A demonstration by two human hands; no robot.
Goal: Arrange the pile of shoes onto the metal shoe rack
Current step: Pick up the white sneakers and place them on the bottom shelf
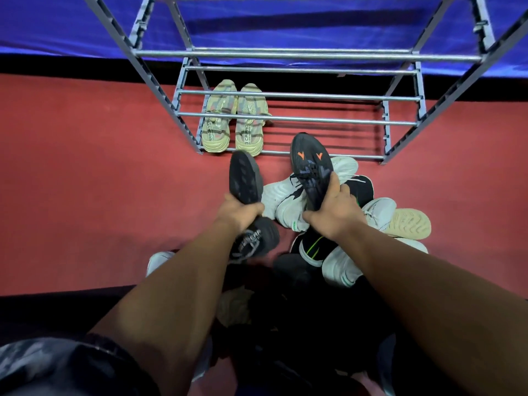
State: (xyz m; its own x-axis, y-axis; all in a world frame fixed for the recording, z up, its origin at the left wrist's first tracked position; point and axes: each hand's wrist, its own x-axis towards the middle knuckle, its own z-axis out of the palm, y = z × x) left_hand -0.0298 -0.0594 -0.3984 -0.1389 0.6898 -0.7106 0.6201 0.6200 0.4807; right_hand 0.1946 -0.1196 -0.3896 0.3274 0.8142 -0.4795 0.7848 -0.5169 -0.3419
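My left hand (241, 214) grips a dark grey shoe (245, 178) by its middle, sole turned up. My right hand (333, 214) grips a matching dark shoe with orange marks (310, 164), its toe pointing at the rack. Both shoes hang just in front of the grey metal shoe rack (297, 119). A pair of beige shoes (233, 121) sits at the left of the rack's bottom shelf. Below my hands lies the pile of shoes (343, 224): white, black and cream ones.
The rack stands on a red floor (85, 172) against a blue cloth backdrop (57, 27). Its upper shelves (308, 54) hold nothing that shows. Another dark shoe (257, 241) lies under my left wrist. My dark patterned clothing fills the bottom left.
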